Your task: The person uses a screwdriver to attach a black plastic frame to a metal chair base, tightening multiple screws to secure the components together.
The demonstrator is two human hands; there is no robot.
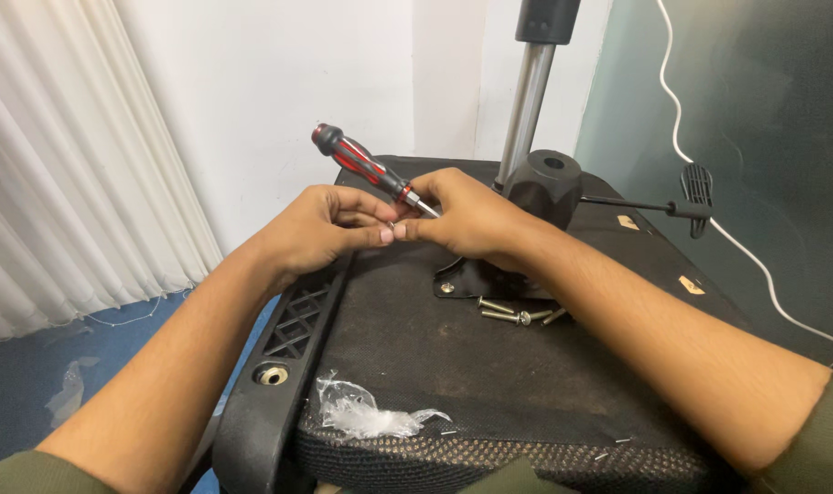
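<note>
We pinch a small screw [391, 224] between left hand [320, 229] and right hand [467, 218] fingertips, above the upturned chair base [416, 366]. Right hand also grips the red-black screwdriver [366, 168]. Screw looks tiny, rigid, slippery; best held by its head.

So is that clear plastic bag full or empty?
Empty: the bag lies crumpled and flat on the chair base; loose bolts lie apart.
</note>
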